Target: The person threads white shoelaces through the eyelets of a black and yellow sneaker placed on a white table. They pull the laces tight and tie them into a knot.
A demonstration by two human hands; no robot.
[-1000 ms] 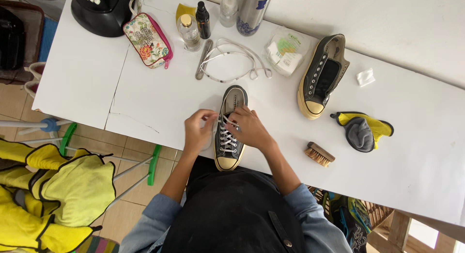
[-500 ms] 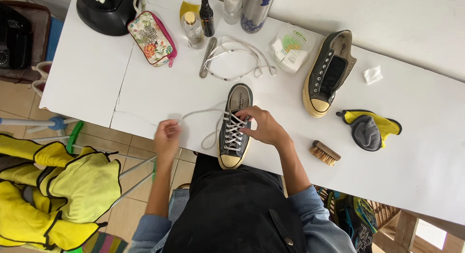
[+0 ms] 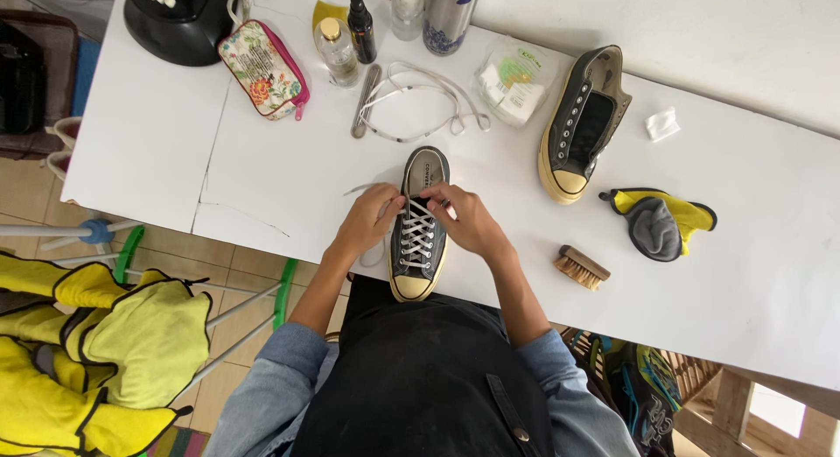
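While both hands pinch white lace ends, a grey sneaker (image 3: 420, 225) lies at the table's near edge, centre frame.

Left hand (image 3: 367, 222) and right hand (image 3: 465, 219) have fingers clamped on the lace (image 3: 418, 234) at the top eyelets. A second sneaker (image 3: 584, 124) lies upper right, a brush (image 3: 582, 267) right of the hands.

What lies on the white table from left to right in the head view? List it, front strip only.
left hand → grey sneaker being laced → right hand → wooden brush → yellow and grey cloth
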